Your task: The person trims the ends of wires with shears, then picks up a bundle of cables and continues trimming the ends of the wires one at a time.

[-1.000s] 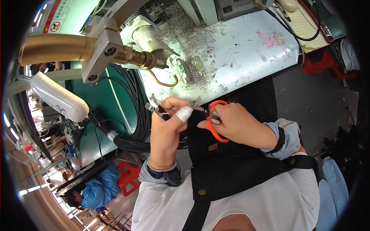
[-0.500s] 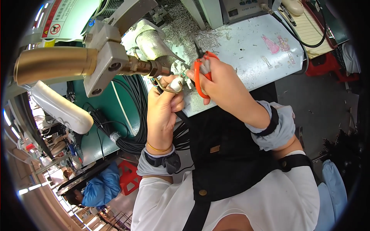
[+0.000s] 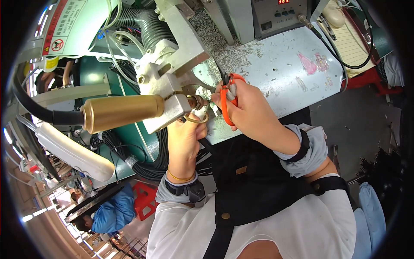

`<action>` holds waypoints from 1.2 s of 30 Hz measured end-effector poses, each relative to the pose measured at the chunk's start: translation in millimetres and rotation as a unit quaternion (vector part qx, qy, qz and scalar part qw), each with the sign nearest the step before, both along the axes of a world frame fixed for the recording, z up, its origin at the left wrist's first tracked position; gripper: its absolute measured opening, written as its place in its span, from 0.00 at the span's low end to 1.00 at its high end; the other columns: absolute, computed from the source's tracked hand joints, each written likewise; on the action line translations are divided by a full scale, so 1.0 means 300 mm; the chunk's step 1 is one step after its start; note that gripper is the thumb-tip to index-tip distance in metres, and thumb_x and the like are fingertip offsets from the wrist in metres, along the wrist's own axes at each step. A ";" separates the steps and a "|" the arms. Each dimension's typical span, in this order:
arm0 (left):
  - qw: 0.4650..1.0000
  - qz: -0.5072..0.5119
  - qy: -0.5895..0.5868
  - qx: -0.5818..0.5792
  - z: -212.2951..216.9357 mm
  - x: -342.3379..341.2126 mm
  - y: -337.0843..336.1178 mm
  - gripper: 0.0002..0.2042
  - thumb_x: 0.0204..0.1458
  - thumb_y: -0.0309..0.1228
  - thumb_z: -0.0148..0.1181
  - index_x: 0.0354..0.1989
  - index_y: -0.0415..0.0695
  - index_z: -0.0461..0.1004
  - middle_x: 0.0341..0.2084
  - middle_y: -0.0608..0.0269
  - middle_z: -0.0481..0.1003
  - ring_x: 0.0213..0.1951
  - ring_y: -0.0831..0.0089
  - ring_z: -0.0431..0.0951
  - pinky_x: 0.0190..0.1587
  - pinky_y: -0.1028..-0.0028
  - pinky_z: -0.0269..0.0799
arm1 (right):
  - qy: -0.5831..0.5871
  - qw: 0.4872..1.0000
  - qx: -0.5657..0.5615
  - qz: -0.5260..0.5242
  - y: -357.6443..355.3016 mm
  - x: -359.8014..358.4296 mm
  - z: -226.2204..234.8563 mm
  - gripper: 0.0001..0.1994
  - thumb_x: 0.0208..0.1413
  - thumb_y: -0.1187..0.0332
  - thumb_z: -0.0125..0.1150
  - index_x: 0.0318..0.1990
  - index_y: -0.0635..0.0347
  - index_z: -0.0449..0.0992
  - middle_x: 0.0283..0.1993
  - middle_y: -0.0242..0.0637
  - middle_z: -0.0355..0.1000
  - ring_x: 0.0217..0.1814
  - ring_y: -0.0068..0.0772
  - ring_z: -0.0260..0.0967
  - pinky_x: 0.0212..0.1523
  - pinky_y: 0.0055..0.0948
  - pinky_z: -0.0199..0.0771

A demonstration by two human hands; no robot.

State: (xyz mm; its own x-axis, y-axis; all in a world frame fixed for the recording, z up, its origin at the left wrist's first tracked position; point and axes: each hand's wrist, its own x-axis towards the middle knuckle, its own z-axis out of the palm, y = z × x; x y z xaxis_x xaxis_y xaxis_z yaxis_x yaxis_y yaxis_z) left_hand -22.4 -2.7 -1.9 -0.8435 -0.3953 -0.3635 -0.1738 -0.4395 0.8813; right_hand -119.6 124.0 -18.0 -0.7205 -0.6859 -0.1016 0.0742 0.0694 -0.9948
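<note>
Head view: the gold-handled soldering iron (image 3: 125, 113) hung right over the left hand (image 3: 183, 140), which curled closed around a black cable (image 3: 207, 143), fingertips partly hidden. A slip toward the likely hot tip could have burned a finger; the orange-handled pliers (image 3: 224, 108), gripped in the right hand (image 3: 253, 105) above the counter (image 3: 276, 88), might have knocked the cable askew. Half a second earlier, the iron's handle sat farther left and higher; both hands had barely shifted.

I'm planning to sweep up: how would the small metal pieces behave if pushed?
The small metal pieces would likely scatter easily, lying loose and separate. Being slim and rod-like, some might roll. They could also slide readily across the smooth-looking pale tabletop.
</note>
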 end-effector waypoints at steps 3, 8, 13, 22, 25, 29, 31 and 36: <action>1.000 0.000 -0.001 -0.010 -0.002 -0.002 -0.002 0.15 0.48 0.37 0.58 0.37 0.40 0.63 0.17 0.71 0.61 0.15 0.87 0.53 0.15 0.86 0.45 | -0.010 1.000 0.010 0.006 0.001 -0.004 0.005 0.10 0.53 0.66 0.53 0.32 0.65 0.66 0.14 0.26 0.58 0.12 0.15 0.55 0.13 0.19 0.57; 1.000 0.001 -0.010 -0.021 0.007 -0.010 0.005 0.14 0.48 0.36 0.57 0.36 0.39 0.64 0.17 0.71 0.62 0.15 0.87 0.54 0.14 0.86 0.45 | -0.020 1.000 0.020 0.006 0.000 -0.005 0.016 0.10 0.53 0.66 0.53 0.32 0.66 0.66 0.14 0.26 0.58 0.12 0.15 0.55 0.13 0.19 0.57; 0.999 -0.021 -0.013 0.043 0.010 -0.011 -0.014 0.09 0.49 0.29 0.55 0.35 0.39 0.65 0.17 0.71 0.62 0.14 0.87 0.54 0.14 0.86 0.46 | -0.042 0.999 0.005 0.016 0.005 -0.009 0.011 0.09 0.53 0.67 0.52 0.30 0.65 0.65 0.14 0.27 0.58 0.11 0.15 0.55 0.12 0.18 0.56; 0.993 -0.048 0.038 0.100 0.061 0.104 0.073 0.06 0.46 0.21 0.54 0.33 0.38 0.67 0.20 0.68 0.65 0.16 0.88 0.57 0.15 0.87 0.47 | -0.373 0.915 -0.059 0.141 0.111 0.036 0.102 0.11 0.54 0.64 0.47 0.25 0.60 0.64 0.15 0.29 0.60 0.06 0.16 0.51 0.07 0.17 0.48; 0.993 0.028 0.052 -0.106 0.068 0.124 0.132 0.08 0.44 0.18 0.55 0.34 0.37 0.67 0.22 0.66 0.66 0.17 0.87 0.60 0.15 0.88 0.50 | -0.604 0.761 -0.145 0.188 0.129 0.076 0.069 0.12 0.54 0.63 0.46 0.24 0.60 0.64 0.15 0.30 0.61 0.04 0.17 0.49 0.06 0.17 0.45; 0.995 0.034 0.052 -0.074 0.072 0.138 0.151 0.09 0.42 0.16 0.56 0.33 0.36 0.67 0.23 0.64 0.68 0.18 0.86 0.62 0.16 0.88 0.53 | -0.395 0.895 -0.114 0.175 0.144 0.115 0.040 0.12 0.51 0.61 0.51 0.24 0.60 0.64 0.15 0.29 0.61 0.07 0.19 0.53 0.08 0.17 0.49; 0.993 0.030 0.059 -0.098 0.075 0.143 0.151 0.08 0.43 0.16 0.55 0.33 0.35 0.66 0.24 0.62 0.69 0.18 0.85 0.63 0.16 0.87 0.54 | -0.240 0.953 -0.091 0.159 0.150 0.129 0.030 0.13 0.49 0.60 0.54 0.24 0.61 0.64 0.14 0.29 0.61 0.09 0.20 0.55 0.09 0.18 0.51; 0.982 0.016 0.058 -0.178 0.103 0.152 0.167 0.07 0.45 0.18 0.53 0.32 0.34 0.64 0.31 0.50 0.71 0.15 0.84 0.63 0.15 0.87 0.55 | 0.301 0.950 0.064 0.050 0.198 0.125 0.052 0.17 0.41 0.57 0.61 0.25 0.61 0.65 0.14 0.30 0.60 0.12 0.24 0.60 0.12 0.20 0.56</action>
